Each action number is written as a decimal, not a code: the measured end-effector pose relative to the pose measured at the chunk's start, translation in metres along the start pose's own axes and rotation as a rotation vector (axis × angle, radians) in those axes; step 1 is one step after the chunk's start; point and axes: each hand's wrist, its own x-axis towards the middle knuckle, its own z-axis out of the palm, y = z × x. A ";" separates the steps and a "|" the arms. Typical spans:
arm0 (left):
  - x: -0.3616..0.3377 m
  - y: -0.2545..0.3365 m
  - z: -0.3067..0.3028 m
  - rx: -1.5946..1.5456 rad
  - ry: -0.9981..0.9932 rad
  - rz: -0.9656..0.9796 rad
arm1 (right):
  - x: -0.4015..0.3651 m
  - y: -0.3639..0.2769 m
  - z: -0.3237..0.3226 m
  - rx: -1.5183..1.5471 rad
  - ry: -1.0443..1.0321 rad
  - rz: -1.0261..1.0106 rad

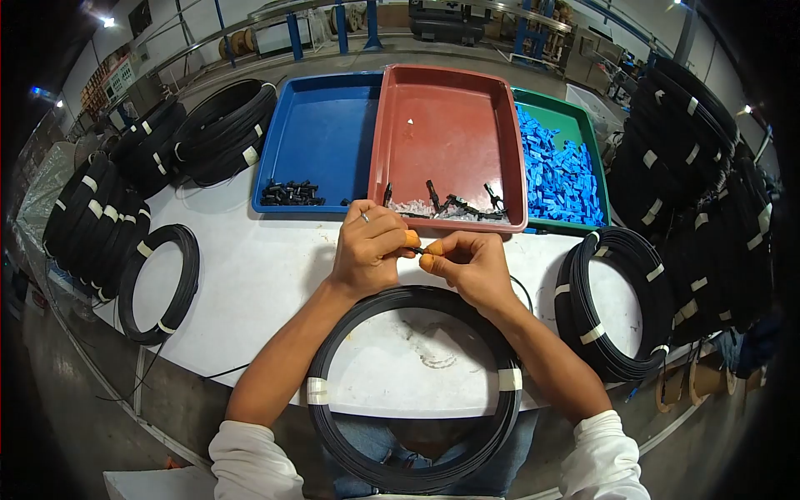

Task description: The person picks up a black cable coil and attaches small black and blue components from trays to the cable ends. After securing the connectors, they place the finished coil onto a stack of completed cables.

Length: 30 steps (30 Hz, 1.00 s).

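- Pinched firmly, the left hand (pixel 368 250) has its fingertips together on the left end of the small black piece (pixel 421 251); this side looks like the anchor, so the pressure wants to be snug, without tilting the piece.
- Just beneath both wrists, the black coil (pixel 415 297) rests partly on the white table (pixel 225 250) and overhangs its near edge; best not to nudge it, as a shift could tug at the fingers.
- Between the hands sits that black piece, just in front of the red tray (pixel 450 125); how its ends fit is too small to tell, so line it up straight before adding force.
- Now the right hand (pixel 479 271), thumb and forefinger closed on the piece's other end; short, straight pressure seems better than twisting, with both forearms level.
- Beside the right forearm, a thin cable loop (pixel 527 292) curves out; give it slack, since a snag there could spoil the alignment.
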 end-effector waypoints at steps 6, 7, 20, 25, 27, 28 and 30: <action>-0.001 -0.001 0.003 -0.029 0.015 -0.006 | 0.002 0.001 0.000 0.011 -0.025 0.025; -0.002 -0.002 0.003 -0.033 0.022 -0.007 | 0.003 0.001 0.000 0.026 -0.025 0.022; -0.007 -0.005 0.007 -0.053 0.047 -0.038 | 0.006 0.006 0.004 0.022 -0.027 -0.023; -0.006 -0.005 0.005 -0.035 0.061 -0.086 | 0.005 0.018 0.002 -0.098 -0.012 -0.232; -0.007 -0.005 0.002 -0.022 0.062 -0.133 | 0.003 0.018 0.003 -0.184 -0.002 -0.371; -0.008 -0.005 0.002 -0.012 0.061 -0.182 | 0.002 0.017 0.004 -0.209 0.017 -0.428; -0.008 -0.005 0.003 -0.020 0.069 -0.188 | -0.002 0.011 0.003 -0.272 0.033 -0.472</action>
